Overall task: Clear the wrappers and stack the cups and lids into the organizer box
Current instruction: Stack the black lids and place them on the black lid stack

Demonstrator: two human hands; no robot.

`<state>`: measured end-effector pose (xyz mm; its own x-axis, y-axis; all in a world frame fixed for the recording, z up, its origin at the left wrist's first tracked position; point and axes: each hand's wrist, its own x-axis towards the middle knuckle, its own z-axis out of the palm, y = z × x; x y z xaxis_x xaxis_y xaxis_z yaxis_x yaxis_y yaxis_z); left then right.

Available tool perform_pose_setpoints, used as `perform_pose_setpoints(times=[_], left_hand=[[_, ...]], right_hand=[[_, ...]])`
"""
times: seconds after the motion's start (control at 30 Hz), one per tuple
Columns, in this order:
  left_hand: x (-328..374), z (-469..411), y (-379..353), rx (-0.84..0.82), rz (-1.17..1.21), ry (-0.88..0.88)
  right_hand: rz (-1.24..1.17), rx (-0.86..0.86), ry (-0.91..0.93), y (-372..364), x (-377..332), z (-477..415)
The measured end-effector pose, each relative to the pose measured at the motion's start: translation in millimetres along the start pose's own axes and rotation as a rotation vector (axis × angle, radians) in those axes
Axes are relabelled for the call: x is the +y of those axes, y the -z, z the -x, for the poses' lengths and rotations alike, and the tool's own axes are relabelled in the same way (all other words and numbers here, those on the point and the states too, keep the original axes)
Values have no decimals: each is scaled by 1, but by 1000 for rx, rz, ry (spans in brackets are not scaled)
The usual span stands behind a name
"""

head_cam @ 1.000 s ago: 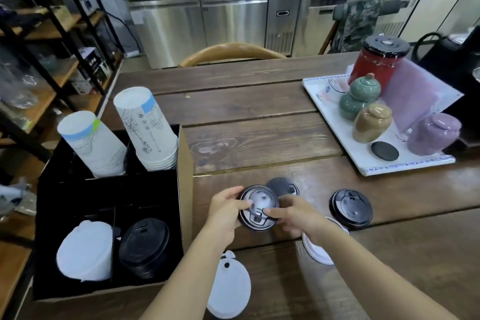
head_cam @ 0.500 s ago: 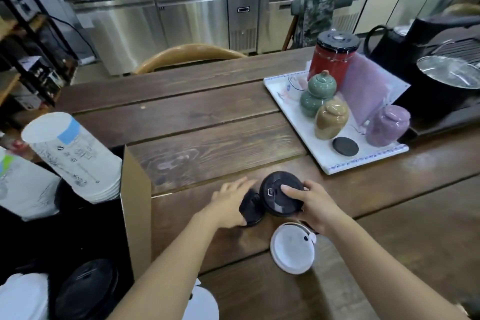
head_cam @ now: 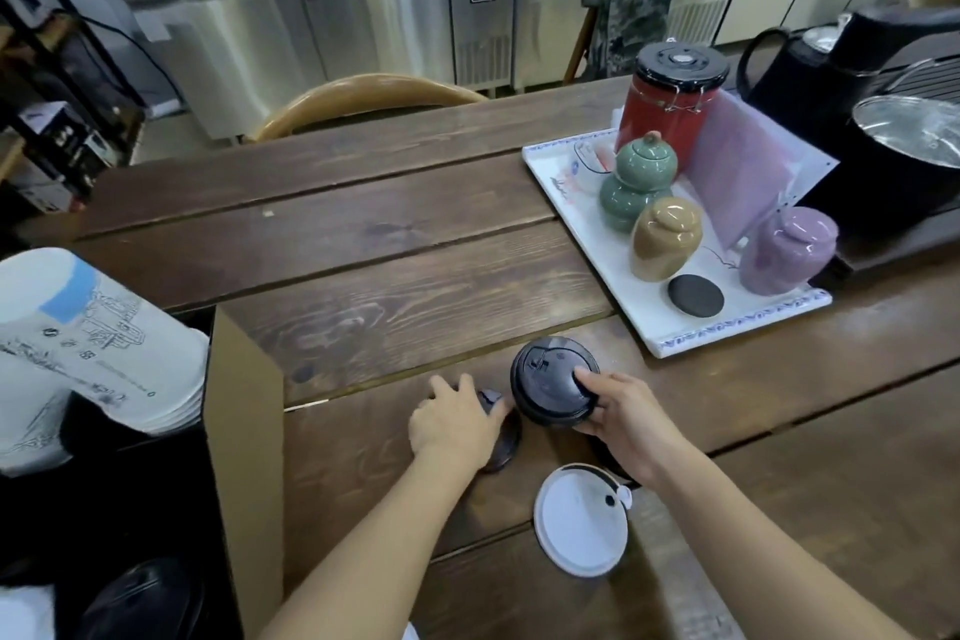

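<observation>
My right hand (head_cam: 626, 418) grips a black cup lid (head_cam: 550, 382), tilted up off the wooden table (head_cam: 395, 286). My left hand (head_cam: 452, 424) rests on a second black lid (head_cam: 501, 437) lying flat just left of it, mostly covered by the fingers. A white lid (head_cam: 576, 517) lies on the table nearer to me, below my right hand. The cardboard organizer box (head_cam: 244, 431) stands at the left, with a stack of white paper cups (head_cam: 88, 343) leaning in it and black lids (head_cam: 140, 598) in a front compartment.
A white tray (head_cam: 670, 327) at the right carries a red canister, green, tan and purple ceramic jars and a dark flat stone. Black kettles and a steel pot stand at the far right. A wooden chair back shows beyond the table's far edge.
The view has swung right, shifting the box to the left edge. My right hand has taken up a black lid and tilted it; my left hand has come down on the other black lid.
</observation>
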<state>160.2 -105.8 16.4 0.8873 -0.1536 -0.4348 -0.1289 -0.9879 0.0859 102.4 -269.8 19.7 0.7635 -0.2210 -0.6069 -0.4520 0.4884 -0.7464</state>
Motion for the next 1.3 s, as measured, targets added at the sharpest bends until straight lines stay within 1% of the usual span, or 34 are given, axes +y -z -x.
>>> perform_pose_setpoints(times=[0.07, 0.13, 0.2, 0.27, 0.37, 0.4, 0.5, 0.6, 0.73, 0.87, 0.93, 1.03, 1.1, 1.17, 1.3], left_hand=[[-5, -4, 6, -20, 149, 62], [-16, -11, 12, -41, 378, 132], [-28, -16, 15, -68, 585, 206], [-37, -16, 12, -97, 790, 276], [-39, -9, 4, -180, 1169, 388], [-38, -5, 3, -197, 1233, 414], [-34, 3, 0, -191, 1283, 437], [-31, 10, 3, -214, 1334, 428], [-28, 15, 7, -209, 1367, 427], [-31, 18, 5, -250, 1416, 410], [-32, 20, 1, -250, 1363, 353], [-31, 21, -4, -214, 1299, 304], [-29, 20, -5, -218, 1316, 303], [-28, 20, -2, -246, 1337, 316], [-28, 20, 0, -280, 1421, 362]], right_hand=[[-11, 0, -36, -6, 2, -2], [-38, 0, -91, -12, 5, -5], [-62, -39, -145, -17, 8, -5], [-64, -96, -157, -21, 12, -2], [44, -89, -142, -28, 17, 4], [88, -63, -138, -31, 19, 5], [238, -10, -101, -38, 23, 8], [455, 8, -26, -46, 23, 12], [594, -3, 34, -53, 25, 17], [818, -2, 12, -55, 28, 19], [908, 10, 3, -56, 27, 19], [895, 14, 53, -54, 29, 14], [904, -46, 111, -52, 31, 8], [864, -90, 74, -50, 35, 1], [720, -108, -7, -50, 28, 1]])
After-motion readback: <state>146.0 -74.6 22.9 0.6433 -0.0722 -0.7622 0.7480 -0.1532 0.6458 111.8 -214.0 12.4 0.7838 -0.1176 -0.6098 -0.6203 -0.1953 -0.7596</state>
